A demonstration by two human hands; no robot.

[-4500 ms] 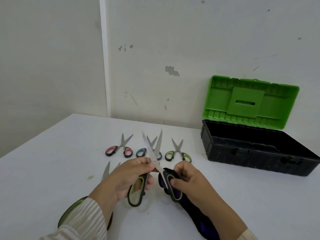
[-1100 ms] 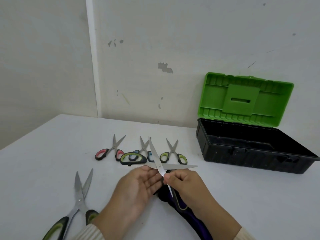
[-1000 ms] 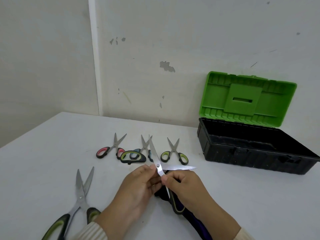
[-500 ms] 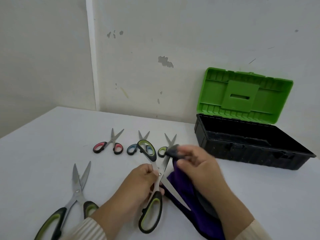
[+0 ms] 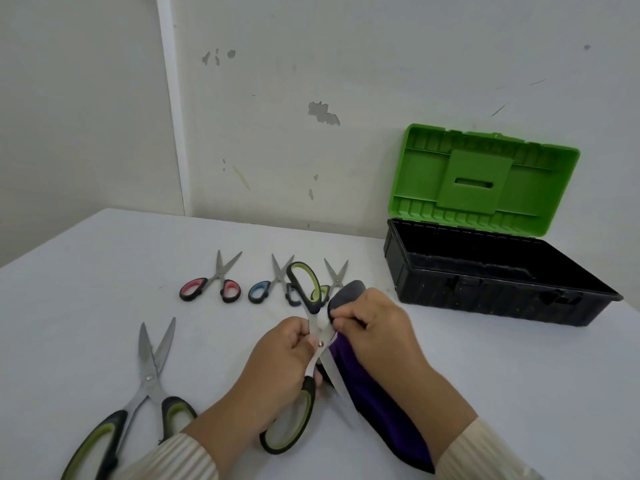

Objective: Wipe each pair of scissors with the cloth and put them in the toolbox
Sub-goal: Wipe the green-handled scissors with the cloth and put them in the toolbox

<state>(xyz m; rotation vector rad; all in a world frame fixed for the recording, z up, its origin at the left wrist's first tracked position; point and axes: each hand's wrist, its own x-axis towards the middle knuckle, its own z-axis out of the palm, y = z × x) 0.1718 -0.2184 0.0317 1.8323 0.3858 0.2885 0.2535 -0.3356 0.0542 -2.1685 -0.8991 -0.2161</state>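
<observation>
My left hand (image 5: 277,362) grips large green-and-black scissors (image 5: 304,285) near their pivot, spread wide open, one handle pointing away, the other handle toward me. My right hand (image 5: 374,327) pinches a fold of the purple cloth (image 5: 381,400) against one blade beside the pivot; the cloth trails under my right forearm. On the table behind lie small scissors with red handles (image 5: 211,285), blue handles (image 5: 266,287) and green handles (image 5: 332,282), the last partly hidden. A second large green-handled pair (image 5: 138,400) lies at the front left. The black toolbox (image 5: 485,289) stands open at the right.
The toolbox's green lid (image 5: 485,181) leans back against the wall. The white table (image 5: 86,289) meets the wall behind, in a corner at the left. Its inside looks dark, with no scissors visible.
The large scissors were turned over, so one handle now points away. My right hand brought the cloth up onto a blade near the pivot. The view shifted slightly.
</observation>
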